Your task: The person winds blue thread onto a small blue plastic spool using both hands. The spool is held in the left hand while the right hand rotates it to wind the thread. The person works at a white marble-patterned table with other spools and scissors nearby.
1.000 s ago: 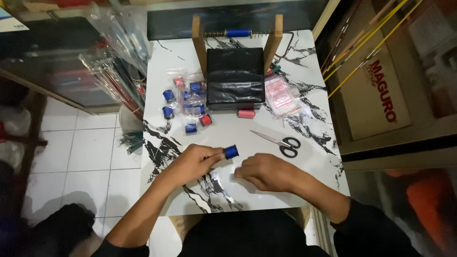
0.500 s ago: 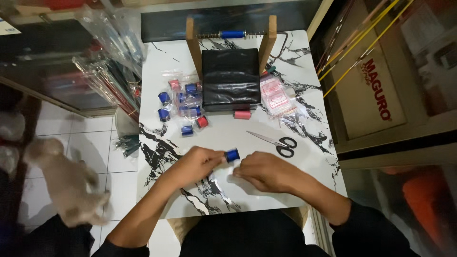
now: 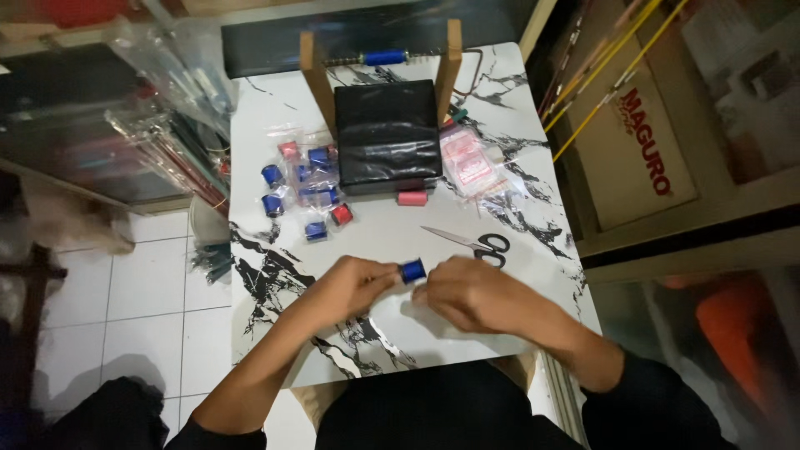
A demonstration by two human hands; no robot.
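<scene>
The bench (image 3: 500, 321), white with black marble veining, fills the middle of the view, and at its far end stands a wooden frame (image 3: 454, 58) with a thin rod across the top carrying a blue spool, a black box (image 3: 387, 133) set between its uprights. Left of the box lies a scatter of small clear bags and loose spools (image 3: 302, 187), mostly blue with a red one or two; right of it a packet with red print (image 3: 468, 167); in front of it a single pink spool (image 3: 412, 198), and nearer still a pair of black-handled scissors (image 3: 479, 242), just beyond the person's knuckles. Both forearms come in from the near edge and meet over the middle of the bench. The left hand (image 3: 354, 283) is closed about one end of a small blue spool (image 3: 412, 271), pinching it between thumb and fingertips so that it sits level, raised a little off the surface. The right hand (image 3: 462, 292) is curled loosely right beside the spool's free end, fingertips touching or almost touching it; whether it has hold of a thread or a wrapper I cannot tell, the thing being too fine to see. To my eye the work goes best with the left keeping the spool steady and level while the right works only with its fingertips, close to the rim, and with the scissors left within easy reach.
</scene>
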